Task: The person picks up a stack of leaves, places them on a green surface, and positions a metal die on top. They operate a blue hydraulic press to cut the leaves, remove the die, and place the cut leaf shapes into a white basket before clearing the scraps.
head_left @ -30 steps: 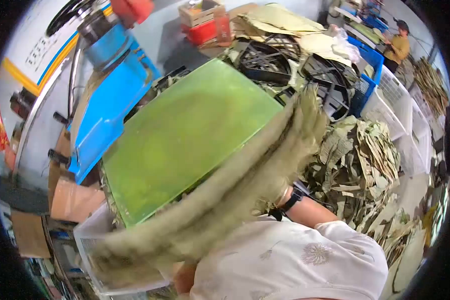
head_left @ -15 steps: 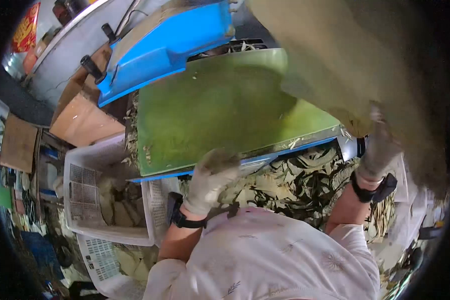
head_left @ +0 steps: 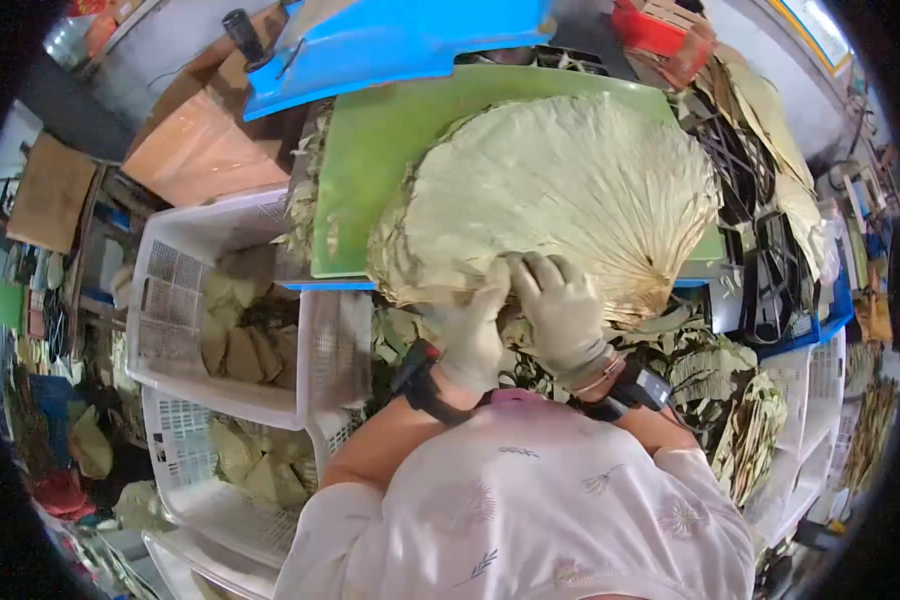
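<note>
Pressing stack of big dried leaves (head_left: 570,190) flat on green board (head_left: 370,170), spread just ahead of both hands. Left hand (head_left: 473,325) and right hand (head_left: 560,305), gloved, side by side, grip stack's near edge, likely to keep it aligned. White basket (head_left: 160,300) left of left hand holds leaf pieces.

No readable text, label or number.

Pale tan ribbed leaf (head_left: 570,190), green board (head_left: 370,180), seemingly off-white gloved hands (head_left: 520,320)
</note>
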{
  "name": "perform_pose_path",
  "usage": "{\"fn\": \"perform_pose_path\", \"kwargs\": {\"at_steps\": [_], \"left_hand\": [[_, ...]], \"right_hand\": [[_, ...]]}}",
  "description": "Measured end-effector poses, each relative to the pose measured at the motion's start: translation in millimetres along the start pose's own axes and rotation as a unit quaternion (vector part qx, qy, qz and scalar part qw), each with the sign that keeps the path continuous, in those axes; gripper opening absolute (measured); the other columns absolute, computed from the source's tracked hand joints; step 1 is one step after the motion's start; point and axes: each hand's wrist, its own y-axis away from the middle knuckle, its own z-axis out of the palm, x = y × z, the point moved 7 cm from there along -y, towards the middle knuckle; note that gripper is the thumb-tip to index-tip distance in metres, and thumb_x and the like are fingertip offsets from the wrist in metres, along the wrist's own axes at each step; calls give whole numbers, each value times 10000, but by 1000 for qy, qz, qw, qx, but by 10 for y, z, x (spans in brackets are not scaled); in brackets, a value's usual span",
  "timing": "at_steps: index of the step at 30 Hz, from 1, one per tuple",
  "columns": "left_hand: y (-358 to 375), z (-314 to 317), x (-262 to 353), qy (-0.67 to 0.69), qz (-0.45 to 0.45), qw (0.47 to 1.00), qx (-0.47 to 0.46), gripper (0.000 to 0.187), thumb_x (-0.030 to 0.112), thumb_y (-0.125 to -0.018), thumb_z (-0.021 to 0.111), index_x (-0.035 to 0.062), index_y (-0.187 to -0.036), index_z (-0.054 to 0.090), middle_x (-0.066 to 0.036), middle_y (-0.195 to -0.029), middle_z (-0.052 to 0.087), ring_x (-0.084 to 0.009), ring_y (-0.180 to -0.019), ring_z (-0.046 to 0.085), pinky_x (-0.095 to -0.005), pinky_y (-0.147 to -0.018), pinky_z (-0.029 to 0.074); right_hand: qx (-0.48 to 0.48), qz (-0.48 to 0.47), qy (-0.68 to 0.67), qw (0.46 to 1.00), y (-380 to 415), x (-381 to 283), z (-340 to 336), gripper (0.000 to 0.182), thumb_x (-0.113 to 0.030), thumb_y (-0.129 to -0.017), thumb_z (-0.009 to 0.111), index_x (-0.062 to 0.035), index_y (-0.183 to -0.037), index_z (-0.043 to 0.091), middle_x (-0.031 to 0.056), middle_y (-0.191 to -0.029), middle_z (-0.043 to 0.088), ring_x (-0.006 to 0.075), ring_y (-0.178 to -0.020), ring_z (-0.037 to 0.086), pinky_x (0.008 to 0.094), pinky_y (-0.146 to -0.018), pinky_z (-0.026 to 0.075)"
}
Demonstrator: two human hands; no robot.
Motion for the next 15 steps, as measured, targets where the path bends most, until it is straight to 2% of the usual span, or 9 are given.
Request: {"fn": "perform_pose_path", "kwargs": {"at_steps": [3,5,7,8,9,11,12,13,15], "left_hand": [[51,184,295,-150,79,983,-72,359,213,-1048,525,-20,-1309,607,-101,-1297,645,-223,-1179,613,-361,-1028,481],[41,98,337,-54,53,997,9,285,122,-1022,513,-53,-1208,640,-123,-1199,682,-223,-1079,659,-372,-953,531],[129,12,618,-398,273,874,-51,267,69,-998,524,-50,-1195,659,-128,-1204,694,-245,-1044,679,-378,-913,552],[177,-83,694,-489,276,826,-45,271,57,-958,580,-41,-1194,668,-148,-1166,706,-252,-1042,679,-367,-929,541],[234,-147,777,-575,282,767,-34,291,46,-917,635,-32,-1194,676,-168,-1128,718,-258,-1041,679,-355,-946,530],[270,-275,814,-585,257,768,-43,286,20,-926,603,-50,-1195,666,-158,-1149,710,-257,-1051,677,-362,-946,532],[280,-338,818,-598,232,767,-36,282,-6,-934,571,-68,-1197,655,-148,-1171,702,-257,-1060,675,-370,-946,535],[315,-351,826,-602,231,763,-48,282,-6,-934,571,-68,-1197,655,-148,-1171,702,-257,-1060,675,-370,-946,535],[303,-553,802,-468,118,876,-8,320,-9,-895,624,-76,-1207,644,-164,-1166,701,-263,-1062,676,-367,-959,524]], "right_hand": [[-27,-47,-47,997,78,28,4,444,-192,-798,676,-71,-1224,635,126,-1231,639,314,-1105,626,445,-870,539],[71,-28,-178,981,203,236,-371,367,-169,-794,729,-61,-1140,665,136,-1156,658,320,-1042,645,434,-866,536],[183,70,-173,965,535,638,-698,335,-110,-731,779,-77,-1047,672,123,-1078,674,340,-985,646,432,-855,535],[235,171,-190,938,816,901,-688,278,-94,-734,808,-69,-983,687,141,-1000,681,352,-937,650,424,-834,534],[264,235,-170,920,1110,1175,-578,233,-113,-803,787,-45,-996,676,95,-977,673,270,-919,652,398,-797,537],[203,497,-475,697,1719,1668,155,209,-184,-900,728,-37,-1032,659,33,-937,641,168,-907,631,372,-782,534],[127,533,-606,576,1850,1654,368,277,-287,-968,654,-33,-1078,638,9,-960,614,109,-935,599,331,-816,525],[131,432,-772,447,1870,1578,661,351,-354,-977,629,-46,-1146,631,36,-1033,646,168,-989,618,343,-896,516],[195,405,-848,281,1532,1322,408,391,-360,-955,649,-58,-1204,630,51,-1126,666,219,-1051,624,381,-972,502]]}}
